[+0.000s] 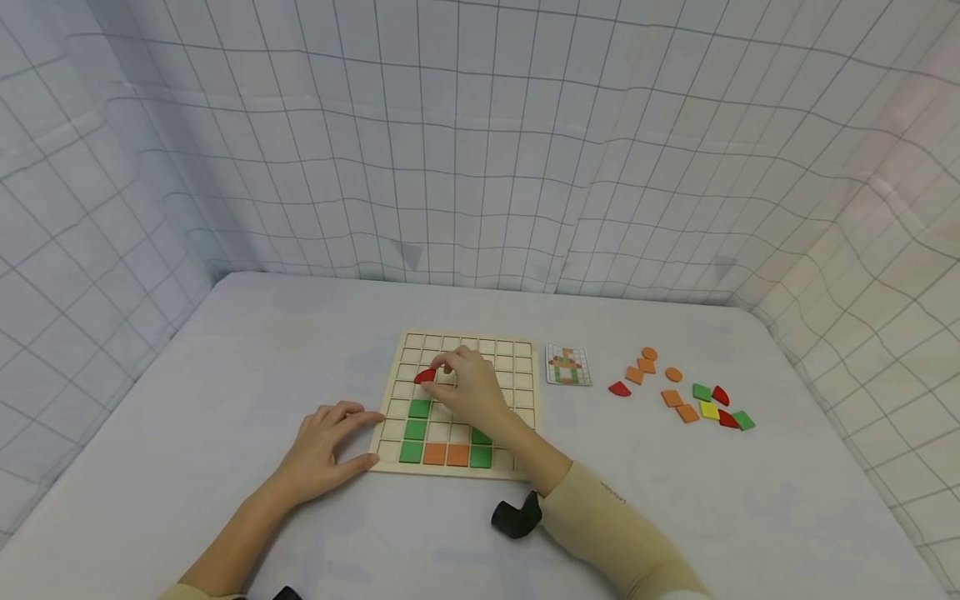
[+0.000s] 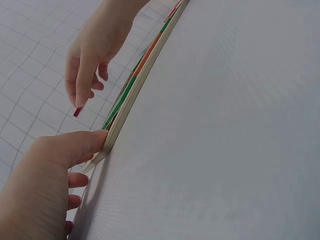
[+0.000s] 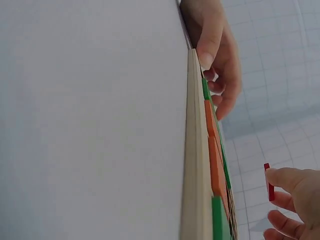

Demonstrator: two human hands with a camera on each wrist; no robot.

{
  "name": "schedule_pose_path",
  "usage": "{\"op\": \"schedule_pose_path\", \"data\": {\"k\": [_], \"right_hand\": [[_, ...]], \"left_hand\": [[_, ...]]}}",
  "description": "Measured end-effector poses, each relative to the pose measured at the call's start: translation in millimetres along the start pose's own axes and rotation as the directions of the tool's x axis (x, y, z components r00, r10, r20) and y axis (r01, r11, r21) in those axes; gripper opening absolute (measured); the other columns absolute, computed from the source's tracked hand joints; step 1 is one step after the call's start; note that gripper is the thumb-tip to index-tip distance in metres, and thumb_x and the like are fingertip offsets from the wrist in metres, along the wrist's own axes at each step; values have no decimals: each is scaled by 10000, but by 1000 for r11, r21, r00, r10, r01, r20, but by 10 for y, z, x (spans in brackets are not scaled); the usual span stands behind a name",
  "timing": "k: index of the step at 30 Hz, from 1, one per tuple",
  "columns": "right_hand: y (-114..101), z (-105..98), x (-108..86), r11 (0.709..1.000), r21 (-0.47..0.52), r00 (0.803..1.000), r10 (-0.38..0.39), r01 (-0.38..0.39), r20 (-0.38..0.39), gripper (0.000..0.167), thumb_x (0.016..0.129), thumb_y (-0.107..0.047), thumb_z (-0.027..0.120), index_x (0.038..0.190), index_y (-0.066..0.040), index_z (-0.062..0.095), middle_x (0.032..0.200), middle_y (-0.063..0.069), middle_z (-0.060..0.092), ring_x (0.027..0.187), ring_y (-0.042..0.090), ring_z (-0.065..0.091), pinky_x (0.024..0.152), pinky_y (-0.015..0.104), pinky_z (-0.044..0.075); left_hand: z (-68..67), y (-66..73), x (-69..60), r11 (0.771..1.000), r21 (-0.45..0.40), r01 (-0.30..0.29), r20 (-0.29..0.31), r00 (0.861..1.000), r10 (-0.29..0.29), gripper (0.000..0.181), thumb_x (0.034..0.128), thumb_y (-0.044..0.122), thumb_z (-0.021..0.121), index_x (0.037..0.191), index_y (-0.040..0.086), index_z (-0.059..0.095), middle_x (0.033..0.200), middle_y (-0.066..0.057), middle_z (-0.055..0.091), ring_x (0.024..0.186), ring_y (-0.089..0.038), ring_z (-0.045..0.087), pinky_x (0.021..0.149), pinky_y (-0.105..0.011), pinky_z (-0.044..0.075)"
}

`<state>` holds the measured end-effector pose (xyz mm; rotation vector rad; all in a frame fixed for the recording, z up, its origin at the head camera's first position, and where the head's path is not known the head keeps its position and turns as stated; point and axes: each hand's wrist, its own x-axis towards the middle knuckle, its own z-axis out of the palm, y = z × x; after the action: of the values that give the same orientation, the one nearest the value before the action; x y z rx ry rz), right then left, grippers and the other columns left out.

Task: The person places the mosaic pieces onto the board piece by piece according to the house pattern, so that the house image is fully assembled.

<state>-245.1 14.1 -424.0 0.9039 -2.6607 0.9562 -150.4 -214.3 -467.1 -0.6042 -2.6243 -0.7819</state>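
A wooden grid board (image 1: 522,364) lies flat on the table. Green square tiles (image 1: 415,429) form columns on it, with orange square tiles (image 1: 446,454) between them in the front row. Thumb and index finger of my right hand (image 1: 472,387) pinch a red quarter-circle tile (image 1: 425,377) over the left-middle squares. In the right wrist view this red tile (image 3: 270,190) is raised above the board. My left hand (image 1: 322,450) touches the board's left edge with thumb and index finger extended. The right hand and forearm hide part of the grid.
A small pattern card (image 1: 568,365) lies right of the board. Farther right are loose tiles: orange circles (image 1: 673,375), orange squares (image 1: 672,398), red quarter-circles (image 1: 619,389), green squares (image 1: 702,392) and a yellow square (image 1: 709,410). A black object (image 1: 516,518) shows beside the right sleeve.
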Motion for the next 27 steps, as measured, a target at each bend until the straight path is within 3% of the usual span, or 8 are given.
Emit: {"op": "schedule_pose_path", "data": {"k": [6, 12, 27], "right_hand": [[-116, 168, 74, 995, -94, 999, 40, -36, 36, 286, 792, -385, 689, 969, -162, 660, 846, -15, 556, 815, 131, 493, 708, 276, 366], [-148, 281, 98, 985, -172, 998, 34, -24, 55, 297, 809, -422, 657, 972, -174, 657, 826, -37, 537, 773, 119, 485, 673, 263, 350], [-196, 297, 98, 971, -232, 991, 84, -58, 102, 261, 823, -401, 641, 984, -197, 659, 900, -21, 530, 831, 148, 468, 712, 271, 353]], "left_hand": [[-8, -1, 4, 1000, -2, -2, -1, 1000, 2, 464, 702, 290, 740, 1132, 174, 609, 1068, -15, 524, 907, -195, 433, 734, -397, 295], [-10, 9, 3, 1000, -6, 0, 5, 1000, 0, 459, 708, 288, 737, 1134, 175, 609, 1067, -20, 526, 906, -197, 436, 737, -401, 294], [-10, 10, 6, 1000, 0, 2, 6, 1000, -2, 451, 714, 295, 730, 1132, 175, 609, 1066, -16, 527, 914, -202, 437, 733, -400, 299]]}}
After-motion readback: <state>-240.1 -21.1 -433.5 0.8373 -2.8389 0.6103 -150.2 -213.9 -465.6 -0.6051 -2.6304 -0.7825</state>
